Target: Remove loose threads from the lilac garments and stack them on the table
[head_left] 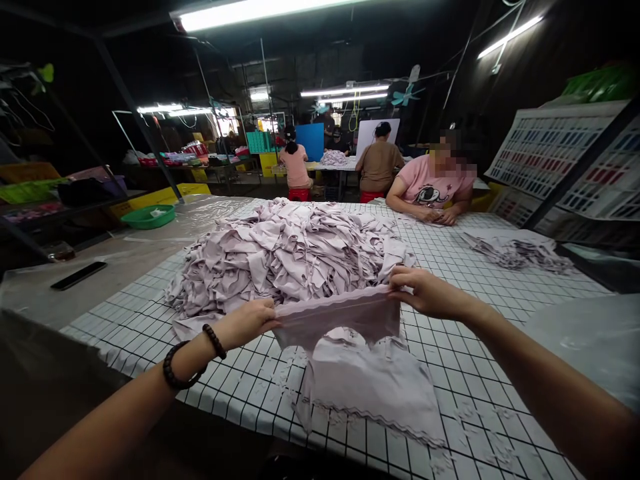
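Between my two hands a pale mauve pair of underpants [340, 312] is stretched by its wavy waistband, with curved leg openings below. My left hand [249, 325], with dark beads on its wrist, pinches one end of the band. The other end is pinched by my right hand [423, 292], raised slightly higher. Just beneath lies more flat mauve fabric with a scalloped edge [375, 390]; whether it is a separate piece is unclear. Behind the hands rises a large heap of similar garments [290, 250].
A grid-patterned cloth [220, 383] covers the table, with small scraps scattered near me. A smaller garment stack [520, 248] lies right, near a seated co-worker [435, 180]. To the left are a phone [79, 275] and a green basin [148, 217]. Crates [565, 157] stand far right.
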Available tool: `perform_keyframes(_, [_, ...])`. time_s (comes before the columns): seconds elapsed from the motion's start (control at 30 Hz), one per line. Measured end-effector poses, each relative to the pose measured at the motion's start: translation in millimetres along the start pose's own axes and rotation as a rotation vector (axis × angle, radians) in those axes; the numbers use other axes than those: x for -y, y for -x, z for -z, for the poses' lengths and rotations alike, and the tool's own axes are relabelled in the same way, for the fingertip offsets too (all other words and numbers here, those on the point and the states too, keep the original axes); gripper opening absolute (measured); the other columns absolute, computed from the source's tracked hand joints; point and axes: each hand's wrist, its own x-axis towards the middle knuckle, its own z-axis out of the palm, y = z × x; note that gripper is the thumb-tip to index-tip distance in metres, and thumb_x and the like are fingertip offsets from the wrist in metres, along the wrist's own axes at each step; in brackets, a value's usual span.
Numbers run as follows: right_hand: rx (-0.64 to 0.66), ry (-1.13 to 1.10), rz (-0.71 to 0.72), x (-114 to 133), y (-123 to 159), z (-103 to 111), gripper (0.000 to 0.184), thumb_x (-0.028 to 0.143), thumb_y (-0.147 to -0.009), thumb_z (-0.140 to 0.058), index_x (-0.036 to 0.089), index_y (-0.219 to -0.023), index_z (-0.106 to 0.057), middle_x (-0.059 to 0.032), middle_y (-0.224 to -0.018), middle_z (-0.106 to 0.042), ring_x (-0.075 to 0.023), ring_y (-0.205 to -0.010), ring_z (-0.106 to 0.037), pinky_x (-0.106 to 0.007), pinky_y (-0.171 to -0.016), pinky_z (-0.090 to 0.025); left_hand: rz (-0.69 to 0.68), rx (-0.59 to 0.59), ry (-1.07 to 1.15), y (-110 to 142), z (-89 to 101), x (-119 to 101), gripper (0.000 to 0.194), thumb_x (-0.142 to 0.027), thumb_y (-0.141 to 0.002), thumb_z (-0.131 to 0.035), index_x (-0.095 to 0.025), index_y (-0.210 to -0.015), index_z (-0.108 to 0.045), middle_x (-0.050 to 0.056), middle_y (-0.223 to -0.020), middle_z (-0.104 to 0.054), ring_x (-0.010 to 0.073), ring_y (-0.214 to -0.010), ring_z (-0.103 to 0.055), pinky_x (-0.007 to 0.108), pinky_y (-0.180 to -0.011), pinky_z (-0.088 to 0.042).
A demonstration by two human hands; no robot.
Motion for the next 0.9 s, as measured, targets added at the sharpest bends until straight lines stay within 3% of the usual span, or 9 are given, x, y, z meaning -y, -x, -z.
perform_keyframes(0.13, [0.106,-0.081,-0.032,2.6,1.5,-4.4,0.021,0.036,-0.082,-0.060,0.018,-0.072,-0.065,-0.0051,-0.088,-0.056,-0.0167,-0.078,-0.055,-0.029,-0.072,-0.044,0.021,-0.116,0.082,-4.0,0.2,5.6,0.033,-0.034,-0.095,-0.038,-0.019,-0.099,-0.068,0.005,-0.086,-0.053,0.0148,-0.075,-0.054,0.026,-0.068,-0.045])
perform_keyframes(0.3, [0.079,-0.250,-0.156,0.8,1.3,-6.0,0.034,0.046,-0.072,-0.070,0.016,-0.059,-0.061,-0.0041,-0.084,-0.052,-0.0159,-0.076,-0.052,-0.029,-0.070,-0.045,0.263,-0.334,0.332,-12.0,13.7,3.3,0.031,-0.047,-0.080,-0.059,-0.018,-0.081,-0.071,0.004,-0.085,-0.055,0.0155,-0.075,-0.055,0.025,-0.066,-0.048])
perform_keyframes(0.37, [0.031,-0.330,-0.194,-3.7,1.5,-6.2,0.036,0.048,-0.069,-0.072,0.016,-0.057,-0.059,-0.0049,-0.087,-0.053,-0.0159,-0.076,-0.053,-0.029,-0.069,-0.045,0.349,-0.304,0.483,-13.7,23.8,2.7,0.038,-0.054,-0.069,-0.068,-0.016,-0.073,-0.069,0.005,-0.092,-0.058,0.0166,-0.077,-0.057,0.025,-0.063,-0.049])
perform_keyframes(0.43, [-0.007,-0.410,-0.217,-9.9,1.7,-6.7,0.037,0.048,-0.067,-0.073,0.015,-0.057,-0.060,-0.0063,-0.091,-0.055,-0.0164,-0.078,-0.054,-0.029,-0.069,-0.045,0.385,-0.173,0.653,-14.1,33.0,3.3,0.043,-0.055,-0.060,-0.074,-0.015,-0.074,-0.067,0.007,-0.096,-0.061,0.0177,-0.078,-0.058,0.026,-0.063,-0.049])
perform_keyframes(0.57, [-0.005,-0.579,-0.292,-20.8,1.5,-7.2,0.037,0.048,-0.066,-0.074,0.014,-0.065,-0.061,-0.0043,-0.079,-0.058,-0.0143,-0.069,-0.053,-0.027,-0.061,-0.042,0.430,0.086,0.861,-12.3,42.5,7.7,0.045,-0.051,-0.053,-0.079,-0.014,-0.074,-0.063,0.001,-0.071,-0.060,0.0146,-0.066,-0.056,0.024,-0.058,-0.046])
perform_keyframes(0.73, [-0.006,-0.611,-0.314,-15.1,-4.2,-1.5,0.044,0.046,-0.065,-0.074,0.014,-0.093,-0.063,0.0027,-0.067,-0.052,-0.0090,-0.058,-0.044,-0.022,-0.052,-0.034,0.446,0.140,0.864,-14.8,43.7,14.5,0.058,-0.045,-0.054,-0.081,-0.019,-0.103,-0.064,-0.004,-0.065,-0.057,0.0118,-0.058,-0.053,0.021,-0.053,-0.041])
perform_keyframes(0.8, [0.090,-0.511,-0.302,-7.6,-8.6,2.9,0.041,0.046,-0.068,-0.071,0.014,-0.093,-0.066,0.0021,-0.067,-0.054,-0.0087,-0.058,-0.043,-0.022,-0.052,-0.033,0.461,0.121,0.740,-18.7,45.3,18.7,0.046,-0.047,-0.055,-0.079,-0.018,-0.090,-0.069,-0.002,-0.066,-0.061,0.0138,-0.061,-0.056,0.022,-0.056,-0.042])
perform_keyframes(0.9, [0.187,-0.376,-0.301,4.6,-14.6,9.5,0.033,0.045,-0.071,-0.068,0.013,-0.076,-0.068,0.0011,-0.064,-0.056,-0.0088,-0.058,-0.043,-0.022,-0.052,-0.031,0.509,0.007,0.530,-27.7,56.3,28.8,0.031,-0.044,-0.055,-0.078,-0.017,-0.067,-0.069,0.000,-0.066,-0.065,0.0162,-0.067,-0.059,0.022,-0.059,-0.044])
